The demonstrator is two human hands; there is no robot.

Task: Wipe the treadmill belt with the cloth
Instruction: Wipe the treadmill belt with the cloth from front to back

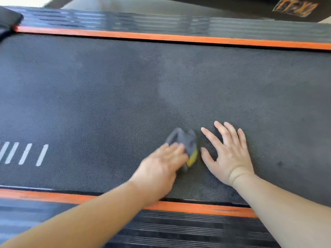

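Closest in, both forearms are reaching across the ribbed side rail (179, 230) and its orange stripe (197, 207) onto the treadmill belt (125, 86). The left hand (161, 165) is pressing down on the cloth (184, 138), a crumpled grey rag with a yellow edge, fingers lying fairly flat over its near end rather than bunching it; that hand is blurring, so a wiping stroke looks to be under way. Just beside it, not quite touching the cloth, the right hand (231, 158) is resting palm-down on the belt with fingers spreading wide, gripping nothing, apparently bracing. Off to the left, white dash marks (25, 154) are showing on the belt. Further out, the belt surface is looking hazy and paler in broad patches, which suggests most of it is waiting for the rag. Beyond that, the far orange stripe (161, 37) and far rail (161, 22) are running across. The next move calls for firm, even pressure and a long push away towards that far stripe, with the bracing hand shifting clear of the cloth's path.
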